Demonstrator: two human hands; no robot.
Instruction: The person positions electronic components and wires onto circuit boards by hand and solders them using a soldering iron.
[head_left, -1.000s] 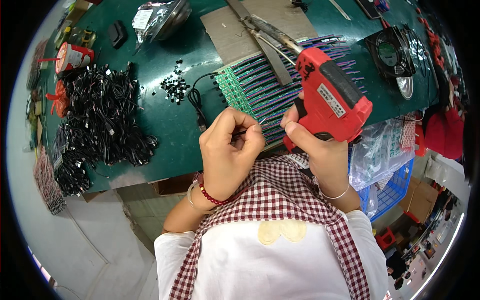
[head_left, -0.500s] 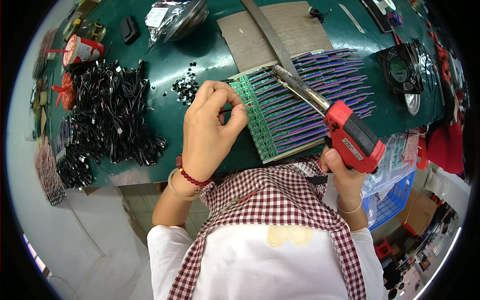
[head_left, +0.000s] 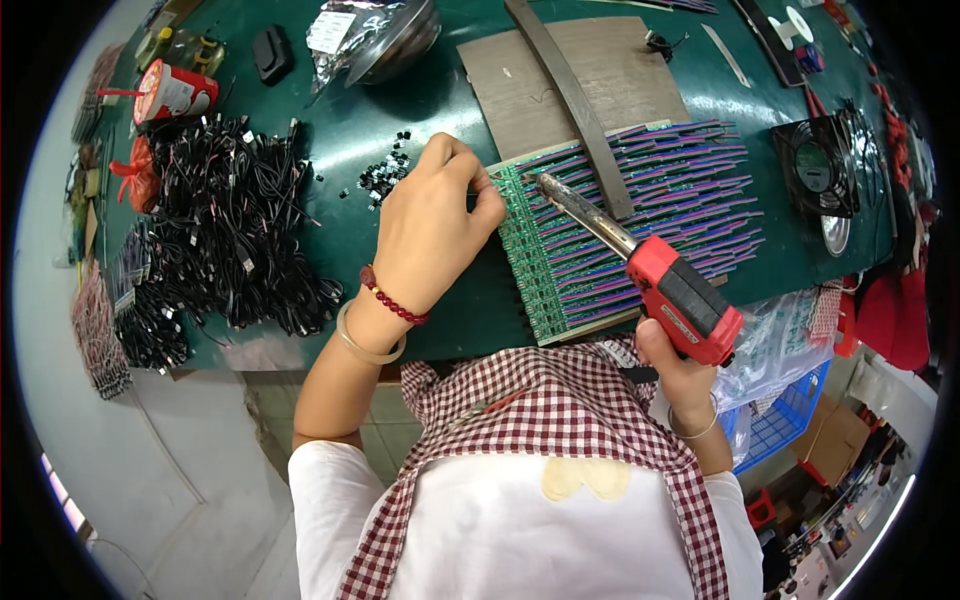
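My right hand grips the handle of a red and black soldering gun. Its long metal barrel points up and left, with the tip at the top left part of a green circuit board panel. Rows of pink, blue and black wires run rightward from the panel. Close beside the panel's left edge, my left hand is closed in a pinch; whatever is between its fingertips is hidden. A metal bar lies across the wires and a brown board.
Bundles of black cables cover the left of the green table. Small black connectors lie beyond my left hand. A red cup and a plastic bag stand farther back. To the right is a black fan.
The soldering gun has moved left and down, its tip now at the panel's upper left. My left hand has turned, its fingertips shifting slightly up and right. The whole view has shifted slightly.
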